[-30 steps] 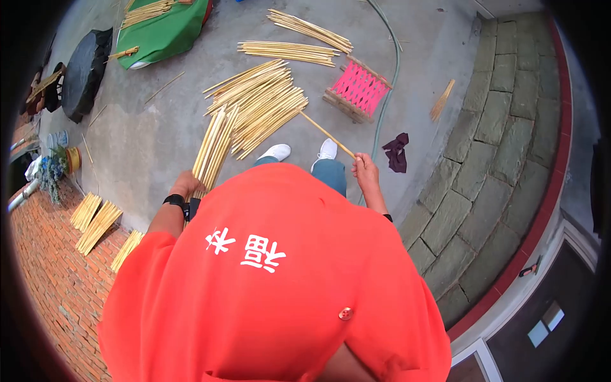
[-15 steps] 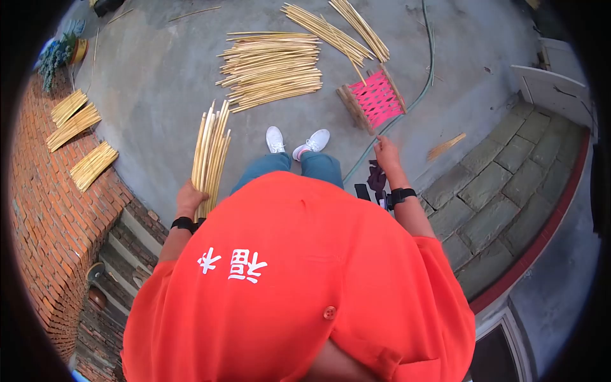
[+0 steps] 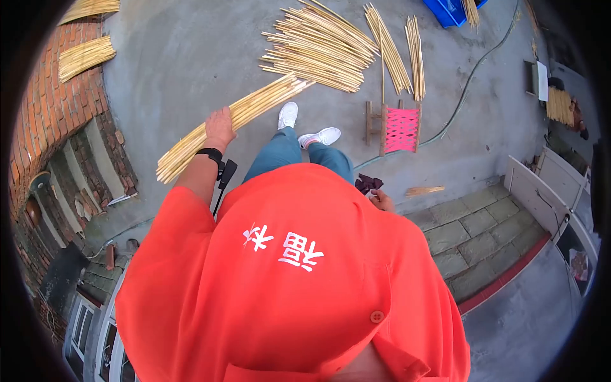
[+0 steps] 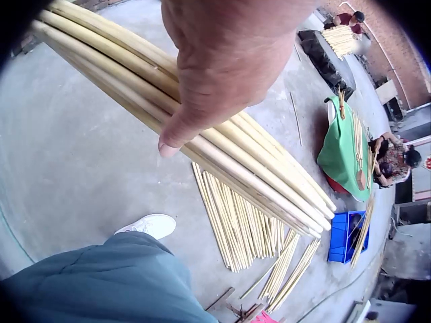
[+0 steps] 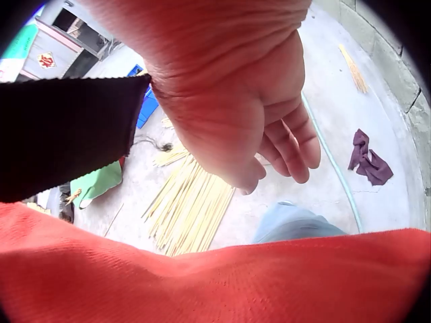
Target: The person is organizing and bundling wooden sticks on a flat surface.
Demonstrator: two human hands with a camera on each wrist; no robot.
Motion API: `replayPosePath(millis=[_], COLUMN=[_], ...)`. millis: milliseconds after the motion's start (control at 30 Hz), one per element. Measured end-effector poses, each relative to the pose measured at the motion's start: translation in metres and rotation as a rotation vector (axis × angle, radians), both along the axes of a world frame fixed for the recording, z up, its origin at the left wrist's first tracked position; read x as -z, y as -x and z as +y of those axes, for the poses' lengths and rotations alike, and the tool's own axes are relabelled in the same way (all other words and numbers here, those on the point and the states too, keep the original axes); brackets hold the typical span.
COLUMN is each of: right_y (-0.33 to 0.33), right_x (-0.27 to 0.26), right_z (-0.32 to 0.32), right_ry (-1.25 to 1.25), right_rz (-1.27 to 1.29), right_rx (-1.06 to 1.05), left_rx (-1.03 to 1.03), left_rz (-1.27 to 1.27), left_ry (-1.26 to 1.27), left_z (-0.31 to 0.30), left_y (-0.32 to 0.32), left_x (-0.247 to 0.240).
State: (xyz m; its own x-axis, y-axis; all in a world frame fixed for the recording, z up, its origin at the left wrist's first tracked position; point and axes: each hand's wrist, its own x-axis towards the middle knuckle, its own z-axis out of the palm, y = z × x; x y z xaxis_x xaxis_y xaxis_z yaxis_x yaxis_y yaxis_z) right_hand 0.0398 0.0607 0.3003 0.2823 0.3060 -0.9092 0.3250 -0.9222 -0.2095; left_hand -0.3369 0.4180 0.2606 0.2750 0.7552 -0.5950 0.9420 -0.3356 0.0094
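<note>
My left hand [image 3: 220,129] grips a thick bundle of pale wooden sticks [image 3: 267,100] from above. In the left wrist view, the thumb lies across the sticks [image 4: 256,155] and their rounded ends point to the lower right. My right hand [image 3: 382,201] hangs beside the red shirt, partly hidden by it. The right wrist view shows that hand [image 5: 269,114] with loosely bent fingers and nothing in them. A large pile of similar sticks [image 3: 321,48] lies on the ground ahead of the white shoes.
A stool with pink webbing [image 3: 402,129] stands ahead to the right, with a single stick [image 3: 382,76] reaching its edge. Beyond it lie smaller stick bundles [image 3: 415,57], a hose [image 3: 468,86] and a blue crate [image 3: 445,11]. A dark cloth [image 3: 368,184] lies near the right hand.
My right hand has let go of a single stick, which now lies by the stool, and has drawn back to my side. The left-hand bundle has swung from upright to slanting across the view.
</note>
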Motion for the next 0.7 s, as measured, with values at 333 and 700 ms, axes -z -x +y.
replayPosePath(millis=[333,700], right_y=[0.014,-0.025], right_x=[-0.011,-0.011], right_z=[0.047,0.103], right_ry=[-0.104,-0.035], right_rz=[0.177,0.606], right_rx=[-0.075,0.249], left_rx=[-0.41,-0.963], left_rz=[-0.335,-0.701], left_ry=[0.835,1.191], left_z=[-0.055,-0.113], left_y=[0.03,0.03], left_x=[-0.006,-0.017])
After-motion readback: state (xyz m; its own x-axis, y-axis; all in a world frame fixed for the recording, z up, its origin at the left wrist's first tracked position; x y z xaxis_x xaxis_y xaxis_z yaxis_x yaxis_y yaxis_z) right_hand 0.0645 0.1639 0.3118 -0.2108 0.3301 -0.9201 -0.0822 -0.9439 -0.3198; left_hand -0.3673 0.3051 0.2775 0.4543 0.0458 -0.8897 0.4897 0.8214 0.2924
